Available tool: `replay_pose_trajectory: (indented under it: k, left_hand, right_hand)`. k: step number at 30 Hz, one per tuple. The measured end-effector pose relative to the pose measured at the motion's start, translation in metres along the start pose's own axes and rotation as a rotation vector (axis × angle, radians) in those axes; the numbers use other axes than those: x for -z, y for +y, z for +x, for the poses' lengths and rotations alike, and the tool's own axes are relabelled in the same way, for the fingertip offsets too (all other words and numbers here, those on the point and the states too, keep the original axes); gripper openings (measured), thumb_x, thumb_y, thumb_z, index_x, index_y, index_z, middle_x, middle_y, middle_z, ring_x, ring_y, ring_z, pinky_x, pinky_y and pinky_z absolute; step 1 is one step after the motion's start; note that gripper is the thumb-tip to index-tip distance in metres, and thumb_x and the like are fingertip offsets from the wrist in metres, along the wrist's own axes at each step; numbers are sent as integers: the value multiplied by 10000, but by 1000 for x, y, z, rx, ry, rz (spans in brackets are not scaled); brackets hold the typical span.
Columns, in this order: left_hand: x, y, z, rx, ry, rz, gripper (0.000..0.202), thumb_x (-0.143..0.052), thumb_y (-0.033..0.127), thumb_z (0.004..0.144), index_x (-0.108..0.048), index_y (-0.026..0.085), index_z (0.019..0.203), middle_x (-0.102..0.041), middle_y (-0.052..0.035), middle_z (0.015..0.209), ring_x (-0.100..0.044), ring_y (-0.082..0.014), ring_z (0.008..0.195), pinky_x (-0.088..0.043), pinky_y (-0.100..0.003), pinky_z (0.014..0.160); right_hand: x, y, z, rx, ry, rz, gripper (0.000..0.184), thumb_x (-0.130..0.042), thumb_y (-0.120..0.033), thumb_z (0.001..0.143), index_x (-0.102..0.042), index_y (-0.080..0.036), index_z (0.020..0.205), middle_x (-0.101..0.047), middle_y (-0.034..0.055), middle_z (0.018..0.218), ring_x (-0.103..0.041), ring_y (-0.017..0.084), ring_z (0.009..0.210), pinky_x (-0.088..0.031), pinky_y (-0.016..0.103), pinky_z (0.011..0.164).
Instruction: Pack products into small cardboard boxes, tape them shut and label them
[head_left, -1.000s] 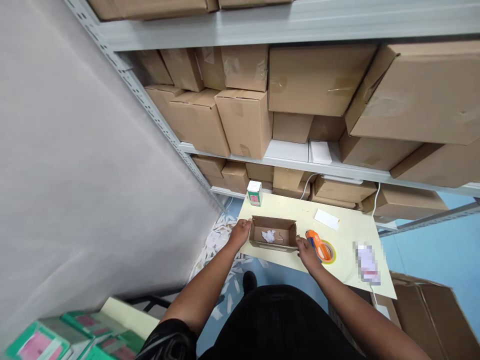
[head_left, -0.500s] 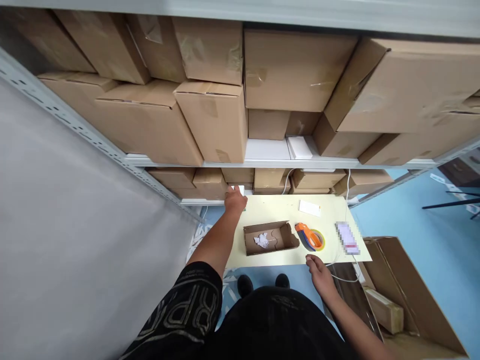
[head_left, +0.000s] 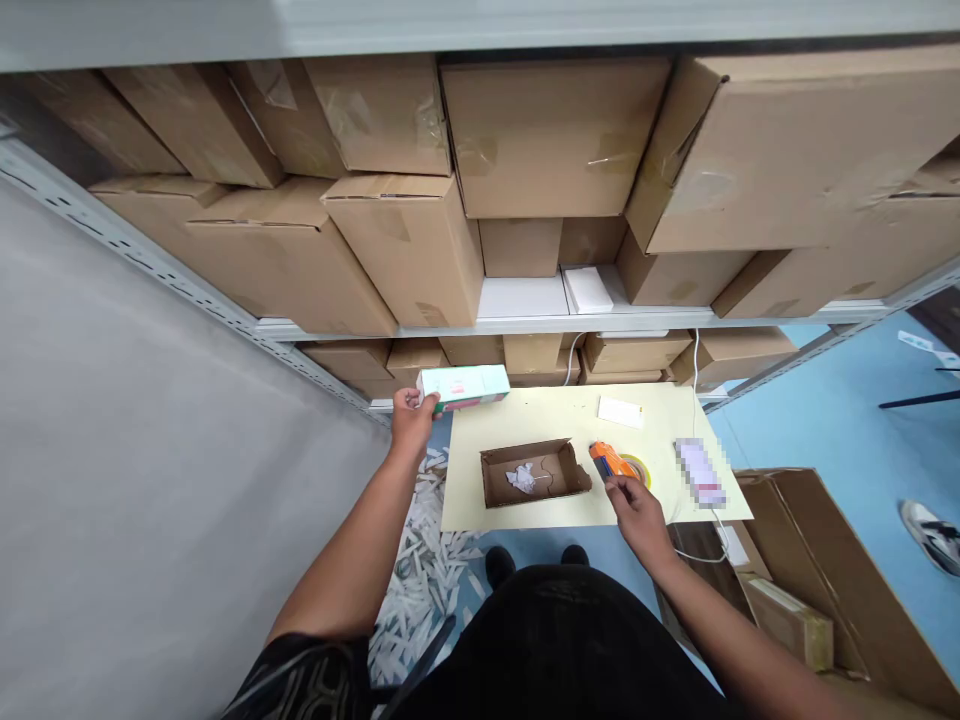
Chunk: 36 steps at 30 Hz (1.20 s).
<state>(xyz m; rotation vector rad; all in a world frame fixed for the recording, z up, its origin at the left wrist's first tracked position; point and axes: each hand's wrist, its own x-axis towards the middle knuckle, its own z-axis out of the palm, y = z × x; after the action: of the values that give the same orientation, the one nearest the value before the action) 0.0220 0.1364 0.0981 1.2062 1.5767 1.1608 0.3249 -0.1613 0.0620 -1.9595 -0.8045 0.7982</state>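
Note:
My left hand (head_left: 415, 418) is closed on the left end of a long white and pale-green carton (head_left: 463, 385), held at the far left edge of the cream tabletop (head_left: 457, 500). My right hand (head_left: 637, 512) is over the front part of the table, with its fingers curled together at the orange tape dispenser (head_left: 613, 460). Those fingers overlap the dispenser's blue side; I cannot tell whether they grip it. Between the hands lies an open cardboard box (head_left: 495, 497) with crumpled white paper (head_left: 521, 478) inside.
A flat white box (head_left: 620, 412) and a blurred phone (head_left: 699, 470) with a white cable lie on the table. Brown cartons (head_left: 559, 140) fill the shelves ahead. White scraps (head_left: 420, 560) cover the floor at left; a large open carton (head_left: 817, 540) stands at right.
My left hand has come back and left from the shelf's edge, bringing the white and green carton into full view. My right hand has moved forward onto the tape dispenser's near side.

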Motion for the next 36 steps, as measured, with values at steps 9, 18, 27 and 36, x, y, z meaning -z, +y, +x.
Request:
replay_pose_trajectory:
  k: [9,18,27,36]
  left_hand:
    - [-5,-6,-166,166,-326,-270,407,-697,396,772,-424,250,1038,-704,-43,1056,-703,-205,923,-572,-350,778]
    - [-1,-26,-177,-248,-483,704,235,-500,376,959,-630,187,1009,-689,-115,1007,-633,-284,1040,-464,-393,919]
    - [-15,-55,-160,-229,-554,1125,298,-486,296,926,-762,185,906,-645,-170,1122,-569,-344,1109,-446,-442,918]
    - [6,-93,-164,-49,-174,473,630,-686,264,754,-532,210,1363,-502,-162,1432,-485,-320,1342,-431,-456,1084]
  right_hand:
    - [-31,-59,28,45,-291,29,438,-525,-629,910,-686,-232,999,-721,47,827,-669,242,767,-506,335,676]
    - [-27,-31,26,116,-338,-692,361,-459,-446,967,-672,-185,839,-706,99,832,-641,232,794,-380,304,663]
    - [-59,-17,48,-44,-417,-765,336,-516,-398,913,-733,-150,847,-749,205,1003,-693,304,949,-451,363,775]
    - [-47,30,40,60,-5,-301,216,-624,-415,732,-605,-211,799,-636,26,765,-580,216,746,-429,315,687]
